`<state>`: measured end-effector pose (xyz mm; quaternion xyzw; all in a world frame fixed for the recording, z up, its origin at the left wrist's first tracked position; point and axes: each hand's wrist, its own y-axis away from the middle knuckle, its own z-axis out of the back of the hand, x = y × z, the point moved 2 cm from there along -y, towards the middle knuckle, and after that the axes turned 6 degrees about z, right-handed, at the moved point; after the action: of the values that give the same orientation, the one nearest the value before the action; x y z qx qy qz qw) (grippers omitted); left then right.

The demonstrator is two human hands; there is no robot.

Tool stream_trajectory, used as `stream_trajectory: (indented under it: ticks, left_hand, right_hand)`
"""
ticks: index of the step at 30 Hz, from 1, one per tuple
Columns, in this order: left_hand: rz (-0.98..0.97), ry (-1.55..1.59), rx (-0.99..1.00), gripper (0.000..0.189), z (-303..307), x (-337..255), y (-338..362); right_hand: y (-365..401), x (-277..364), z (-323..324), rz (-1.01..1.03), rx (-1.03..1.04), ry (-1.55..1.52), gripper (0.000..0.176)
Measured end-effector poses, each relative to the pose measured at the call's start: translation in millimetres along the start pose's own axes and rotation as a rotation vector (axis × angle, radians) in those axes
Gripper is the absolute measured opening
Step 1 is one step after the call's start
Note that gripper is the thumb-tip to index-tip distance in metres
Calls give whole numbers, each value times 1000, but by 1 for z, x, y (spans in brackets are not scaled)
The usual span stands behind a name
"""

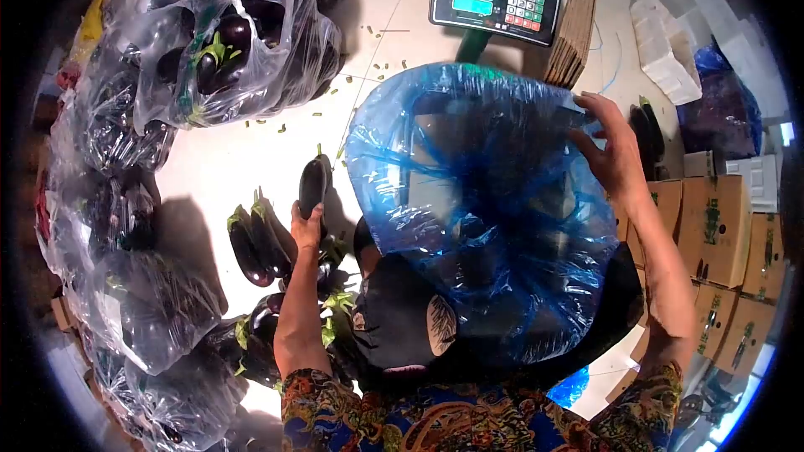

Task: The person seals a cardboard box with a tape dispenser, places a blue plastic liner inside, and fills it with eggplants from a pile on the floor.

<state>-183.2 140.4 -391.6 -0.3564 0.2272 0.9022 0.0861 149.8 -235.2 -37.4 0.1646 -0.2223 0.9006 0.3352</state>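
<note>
My left hand is closed around the lower part of a dark purple eggplant, its stem pointing away from me. More eggplants lie on the floor beside that hand, some partly hidden by my forearm. In front of me a large blue plastic bag is spread wide, over something whose shape I cannot make out fully. My right hand is at the bag's far right rim, with bent fingers gripping the edge. A scale display with lit green screens stands just beyond the bag.
Clear plastic bags of eggplants line the left side. Cardboard boxes are stacked at right, with white foam boxes farther back. Flattened cardboard stands behind the scale. Small green stem bits are scattered across the pale floor.
</note>
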Motion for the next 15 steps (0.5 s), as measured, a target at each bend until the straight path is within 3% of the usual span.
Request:
stream_trajectory:
  ticks: [1,3,5,7,8,9,10,11,13,15]
  left_hand:
    - [-31,-135,-54,70,6,-17,3]
    - [-308,-353,-314,58,9,-16,-14]
    - [-315,-58,-187,47,28,-43,-11]
    - [-215,244,0,39,44,-60,0]
    - [-163,379,148,37,48,-58,6]
    - [-100,516,277,35,57,-56,15]
    - [-53,490,325,33,68,-54,24]
    - [8,458,378,31,80,-50,36]
    - [195,549,362,29,104,-36,54]
    - [213,569,281,28,129,1,59]
  right_hand:
    - [-4,-1,-3,71,19,69,33]
    - [-8,-8,-5,-31,-65,7,33]
    - [-11,-16,-10,-124,-128,-73,33]
    - [-15,-1,-1,255,-267,141,31]
    - [-10,13,2,181,-261,40,30]
    - [-9,36,7,22,-176,-73,31]
    - [-6,53,11,41,-12,-100,31]
    - [-2,72,12,87,190,-64,31]
    - [13,87,-7,419,417,-15,30]
    - [16,77,-22,369,500,-16,29]
